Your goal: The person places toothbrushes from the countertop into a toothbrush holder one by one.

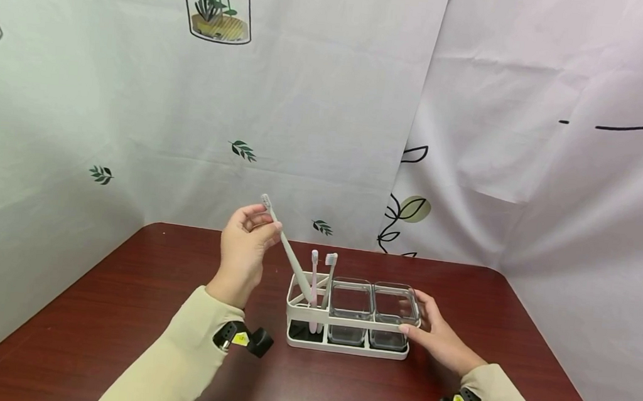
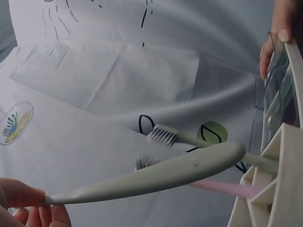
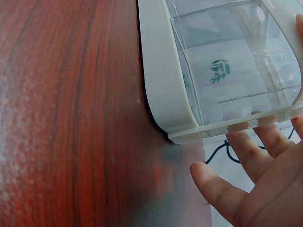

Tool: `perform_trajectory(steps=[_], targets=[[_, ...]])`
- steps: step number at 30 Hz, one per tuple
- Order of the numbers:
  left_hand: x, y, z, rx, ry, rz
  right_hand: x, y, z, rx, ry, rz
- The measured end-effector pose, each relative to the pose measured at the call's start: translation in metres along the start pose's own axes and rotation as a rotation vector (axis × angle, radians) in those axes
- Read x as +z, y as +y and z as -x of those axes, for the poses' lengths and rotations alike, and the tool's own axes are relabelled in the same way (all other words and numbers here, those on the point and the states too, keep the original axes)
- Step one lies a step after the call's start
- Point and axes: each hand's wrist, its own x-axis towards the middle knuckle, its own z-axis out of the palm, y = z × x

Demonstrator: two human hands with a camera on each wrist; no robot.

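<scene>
My left hand (image 1: 244, 245) pinches a pale grey-green toothbrush (image 1: 288, 248) just below its bristles, head up. The brush slants down to the right, and its thick handle end overlaps the left section of a white toothbrush holder (image 1: 346, 349). In the left wrist view that handle end (image 2: 227, 153) shows outside the slots. A pink toothbrush (image 1: 314, 278) and another grey-green toothbrush (image 1: 329, 283) stand in the holder's divided left section. Two clear cups (image 1: 349, 316) fill the middle and right sections. My right hand (image 1: 443, 339) grips the holder's right end, thumb at the front rim, fingers behind.
The holder stands on a dark red wooden table (image 1: 180, 265). Behind and beside it hang white cloth sheets (image 1: 318, 99) with printed plants. Each wrist wears a black strap with a small device (image 1: 241, 339).
</scene>
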Motion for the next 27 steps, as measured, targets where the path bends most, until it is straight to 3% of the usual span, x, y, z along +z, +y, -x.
perform_trajectory(steps=[11,19,27], targets=[[0.011,-0.016,0.014,0.112,0.048,0.006,0.000,-0.001,0.000,-0.003,0.001,0.000],[0.015,-0.027,0.023,0.204,0.041,-0.096,0.001,-0.002,0.001,-0.004,0.001,-0.002],[0.017,-0.042,0.032,0.261,-0.009,-0.207,0.001,-0.002,0.000,-0.024,0.002,-0.017]])
